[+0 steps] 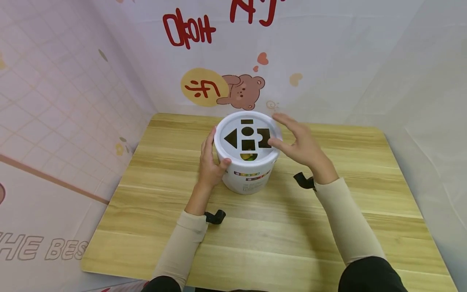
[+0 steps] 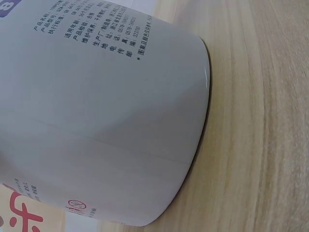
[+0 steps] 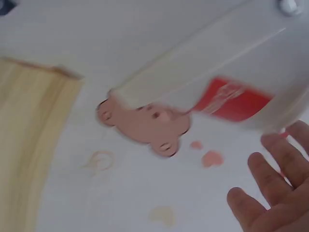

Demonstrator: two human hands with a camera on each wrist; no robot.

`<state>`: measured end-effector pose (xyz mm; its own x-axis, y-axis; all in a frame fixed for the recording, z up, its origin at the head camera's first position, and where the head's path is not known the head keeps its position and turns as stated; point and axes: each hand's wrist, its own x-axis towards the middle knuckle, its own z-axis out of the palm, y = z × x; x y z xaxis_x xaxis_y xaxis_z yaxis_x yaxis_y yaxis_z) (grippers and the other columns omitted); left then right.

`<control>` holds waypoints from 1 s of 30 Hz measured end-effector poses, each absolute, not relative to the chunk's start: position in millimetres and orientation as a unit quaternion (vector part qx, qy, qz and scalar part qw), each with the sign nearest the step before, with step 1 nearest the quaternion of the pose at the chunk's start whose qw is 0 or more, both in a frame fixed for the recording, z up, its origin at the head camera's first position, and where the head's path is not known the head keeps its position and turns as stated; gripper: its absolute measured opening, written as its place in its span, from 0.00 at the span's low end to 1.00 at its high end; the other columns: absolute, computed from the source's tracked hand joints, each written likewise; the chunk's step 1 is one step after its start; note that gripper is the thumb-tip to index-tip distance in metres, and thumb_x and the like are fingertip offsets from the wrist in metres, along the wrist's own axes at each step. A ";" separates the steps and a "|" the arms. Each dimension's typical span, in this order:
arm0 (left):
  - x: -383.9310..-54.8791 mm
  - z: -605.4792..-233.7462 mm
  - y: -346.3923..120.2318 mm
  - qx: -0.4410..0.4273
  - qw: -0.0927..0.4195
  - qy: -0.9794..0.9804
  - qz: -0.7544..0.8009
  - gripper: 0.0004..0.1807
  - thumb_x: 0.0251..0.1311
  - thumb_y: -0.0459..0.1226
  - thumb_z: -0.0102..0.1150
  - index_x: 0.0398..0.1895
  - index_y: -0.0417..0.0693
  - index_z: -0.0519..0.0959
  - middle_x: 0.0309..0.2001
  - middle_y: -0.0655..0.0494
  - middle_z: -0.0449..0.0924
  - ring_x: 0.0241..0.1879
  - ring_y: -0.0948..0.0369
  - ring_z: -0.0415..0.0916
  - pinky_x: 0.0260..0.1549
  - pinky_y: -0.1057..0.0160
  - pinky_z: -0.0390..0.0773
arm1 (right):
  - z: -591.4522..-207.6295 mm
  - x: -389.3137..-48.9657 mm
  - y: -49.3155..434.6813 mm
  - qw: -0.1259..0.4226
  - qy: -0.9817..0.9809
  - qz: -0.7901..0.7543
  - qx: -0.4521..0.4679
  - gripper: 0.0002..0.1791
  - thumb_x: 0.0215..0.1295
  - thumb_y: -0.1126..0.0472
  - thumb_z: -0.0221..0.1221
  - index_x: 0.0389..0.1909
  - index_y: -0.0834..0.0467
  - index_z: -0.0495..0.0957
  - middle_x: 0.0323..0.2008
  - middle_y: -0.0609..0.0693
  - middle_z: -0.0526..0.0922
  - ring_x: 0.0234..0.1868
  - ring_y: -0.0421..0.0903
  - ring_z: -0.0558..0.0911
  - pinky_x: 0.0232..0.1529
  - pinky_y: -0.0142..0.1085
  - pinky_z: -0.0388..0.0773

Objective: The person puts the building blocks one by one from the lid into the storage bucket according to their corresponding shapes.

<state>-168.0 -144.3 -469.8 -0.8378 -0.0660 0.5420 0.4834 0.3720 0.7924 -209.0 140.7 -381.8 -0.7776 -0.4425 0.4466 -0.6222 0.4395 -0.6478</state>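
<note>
A white bucket [image 1: 245, 178] stands upright on the wooden table, its white lid [image 1: 230, 121] cut with several shaped holes: triangle, circle, squares and others. Something yellow-green shows through the front hole. My left hand [image 1: 211, 168] holds the bucket's left side, fingers along the wall and thumb at the front below the rim. Over the lid's right edge, my right hand [image 1: 303, 144] spreads with thumb and fingers extended; whether it touches is unclear. The left wrist view shows the printed bucket wall [image 2: 106, 111] close up. In the right wrist view, straight fingers [image 3: 270, 181] lie near the blurred bucket and a red label [image 3: 234, 99].
The wooden table [image 1: 153, 227] extends around the bucket, its back edge close to a white wall sheet [image 1: 328, 61] printed with a bear [image 1: 246, 93] and red characters. Black wrist mounts [image 1: 304, 181] sit on both forearms. A patterned sheet [image 1: 54, 101] hangs on the left.
</note>
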 end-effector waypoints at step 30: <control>-169.9 -470.8 -144.0 -0.134 0.251 -0.787 -0.547 0.70 0.49 0.87 0.44 0.84 0.47 0.57 0.79 0.50 0.63 0.76 0.52 0.60 0.73 0.37 0.60 | -430.3 -202.6 142.0 0.177 -0.725 0.566 0.350 0.43 0.73 0.41 0.65 0.67 0.77 0.72 0.70 0.73 0.71 0.76 0.55 0.69 0.77 0.40 0.63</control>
